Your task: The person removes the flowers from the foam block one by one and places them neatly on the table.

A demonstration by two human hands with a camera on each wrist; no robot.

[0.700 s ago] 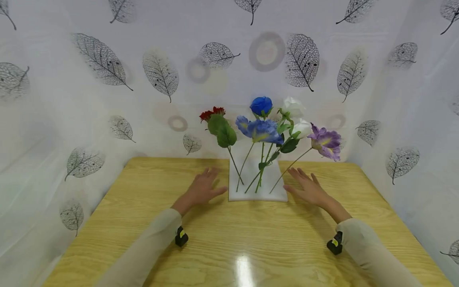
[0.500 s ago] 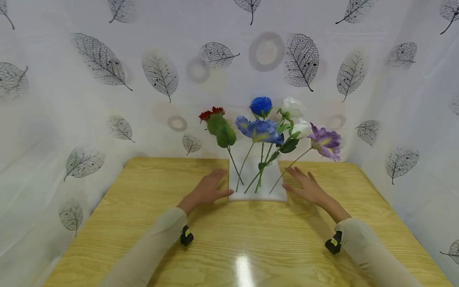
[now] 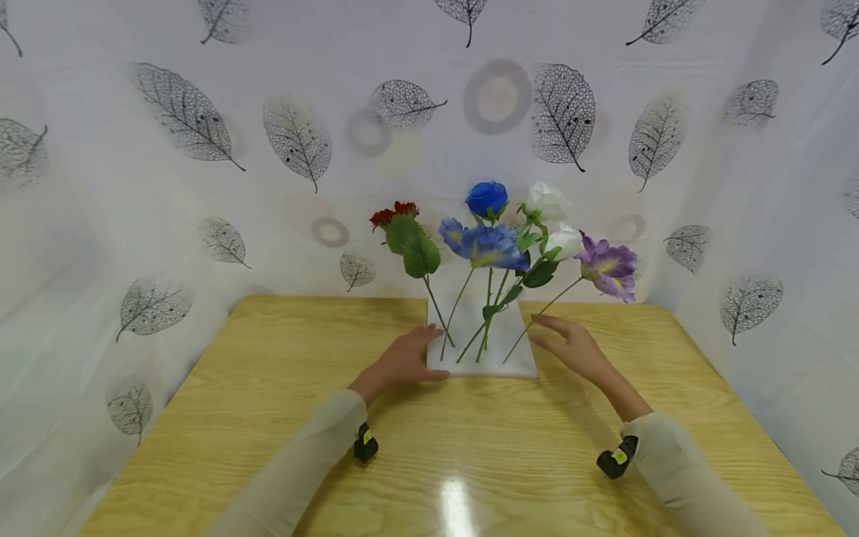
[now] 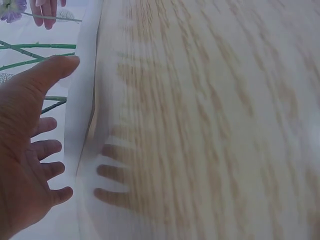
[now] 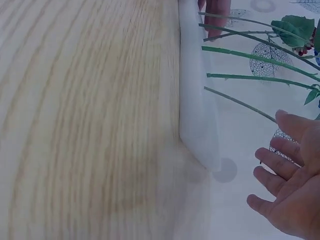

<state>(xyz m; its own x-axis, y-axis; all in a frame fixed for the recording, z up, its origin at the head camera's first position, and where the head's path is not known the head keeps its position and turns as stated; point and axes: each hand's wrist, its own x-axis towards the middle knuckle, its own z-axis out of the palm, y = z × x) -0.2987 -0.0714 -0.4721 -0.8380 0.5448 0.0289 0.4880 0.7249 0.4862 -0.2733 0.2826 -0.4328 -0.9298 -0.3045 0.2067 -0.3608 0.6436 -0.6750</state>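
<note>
A white foam-like slab [image 3: 526, 365] lies on the table with several artificial flowers standing in it. They are a red flower [image 3: 394, 215] with round green leaves, a blue rose [image 3: 487, 199], a ruffled blue flower [image 3: 494, 247], white roses [image 3: 547, 201] and a purple flower [image 3: 608, 268] leaning right. My left hand [image 3: 406, 360] is at the slab's left edge, thumb apart from the fingers, overlapping its front corner. On the other side my right hand [image 3: 581, 352] hovers by the right edge, fingertips near the purple flower's stem [image 5: 240, 104]. Neither hand grips anything; both have extended fingers.
The wooden table [image 3: 470, 440] extends around the slab, with a bright light reflection [image 3: 456, 507] near the front. Behind and on both sides hangs a white curtain [image 3: 403, 45] printed with dark leaves. Each sleeve carries a small black wrist camera [image 3: 365, 444].
My left hand has moved right and slightly toward me, up to the slab's left edge. My right hand's fingers have drawn closer together, staying beside the right edge. The flowers keep their arrangement.
</note>
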